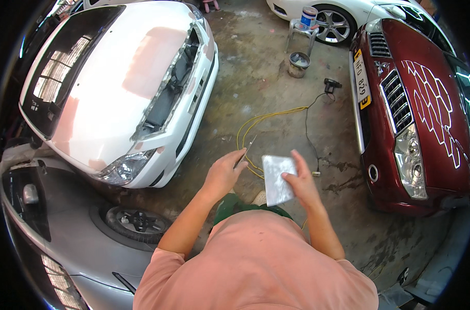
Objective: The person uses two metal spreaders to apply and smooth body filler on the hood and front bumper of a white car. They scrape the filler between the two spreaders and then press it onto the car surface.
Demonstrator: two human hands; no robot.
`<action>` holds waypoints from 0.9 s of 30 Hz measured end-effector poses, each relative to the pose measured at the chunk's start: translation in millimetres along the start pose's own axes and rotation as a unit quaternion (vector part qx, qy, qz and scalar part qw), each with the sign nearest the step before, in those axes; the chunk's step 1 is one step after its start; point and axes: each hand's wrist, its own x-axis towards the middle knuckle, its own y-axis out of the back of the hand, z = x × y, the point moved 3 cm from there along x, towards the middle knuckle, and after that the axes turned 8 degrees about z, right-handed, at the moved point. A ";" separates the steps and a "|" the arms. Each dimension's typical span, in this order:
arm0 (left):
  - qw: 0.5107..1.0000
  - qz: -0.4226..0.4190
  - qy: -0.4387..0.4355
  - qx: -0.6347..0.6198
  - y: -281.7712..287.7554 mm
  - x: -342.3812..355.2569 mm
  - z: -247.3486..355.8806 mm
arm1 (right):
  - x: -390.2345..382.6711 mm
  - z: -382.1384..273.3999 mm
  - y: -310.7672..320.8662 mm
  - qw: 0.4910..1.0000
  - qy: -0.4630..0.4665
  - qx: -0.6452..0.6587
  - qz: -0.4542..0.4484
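In front of my body, my left hand (224, 173) is closed around a thin, narrow tool (250, 146). Its slim end points up and away; I cannot make out its exact kind. To the right of it, my right hand (304, 185) grips a flat, pale grey rectangular board (277, 181) with a smeared, shiny face. The thumb presses on that face, and the other fingers lie behind the board's right edge. A small space separates the tool from the board.
At left stands a white car (106, 57) with pinkish patches, above a grey car (85, 222). A dark red vehicle (431, 103) flanks the right. Yellow cable (260, 118), a dark power tool (332, 86), a bucket (299, 65) and a metal stool (302, 30) occupy the floor.
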 end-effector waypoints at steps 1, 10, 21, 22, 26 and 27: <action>0.999 -0.002 -0.007 0.033 1.9 -2.5 -4.1 | -0.6 -11.1 2.9 1.000 0.005 0.017 0.016; 0.973 0.001 -0.148 0.177 13.5 -23.5 -36.9 | -9.4 -46.4 -10.1 0.901 0.285 -0.320 -0.060; 0.964 -0.007 -0.138 0.226 12.4 -65.3 -39.8 | 4.5 14.3 -63.0 0.795 0.360 -0.441 -0.210; 0.967 -0.003 -0.130 0.219 14.8 -69.3 -36.9 | 13.0 27.4 -62.0 0.788 0.366 -0.450 -0.205; 0.977 0.029 -0.058 0.201 37.8 -82.3 -22.1 | 39.2 23.5 -59.3 0.780 0.342 -0.489 -0.190; 0.977 0.039 -0.035 0.205 45.0 -87.6 -21.0 | 45.1 16.0 -58.4 0.795 0.334 -0.468 -0.194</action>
